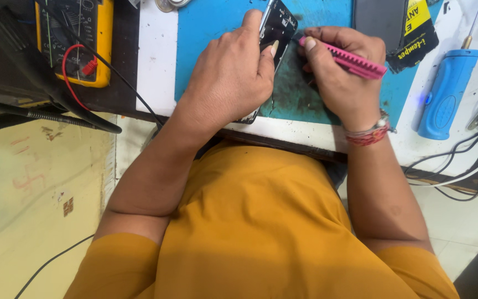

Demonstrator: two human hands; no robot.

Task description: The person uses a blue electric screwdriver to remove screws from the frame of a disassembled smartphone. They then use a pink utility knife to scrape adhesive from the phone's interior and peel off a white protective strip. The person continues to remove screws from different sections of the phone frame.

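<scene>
White tabletop (156, 61) bearing a worn blue work mat (211, 22); pale yellow floor to the left below. Left hand (230, 72): fingers clenched over an opened black phone (276, 25), pinning it to the mat. Right hand (341, 69): fingers grasping a pink tool (349, 60), tip just beside the phone. Yellow multimeter (98, 41) well left of the fingers. Black-and-yellow flat package (410, 30) and blue handheld tool (446, 91) to their right
</scene>
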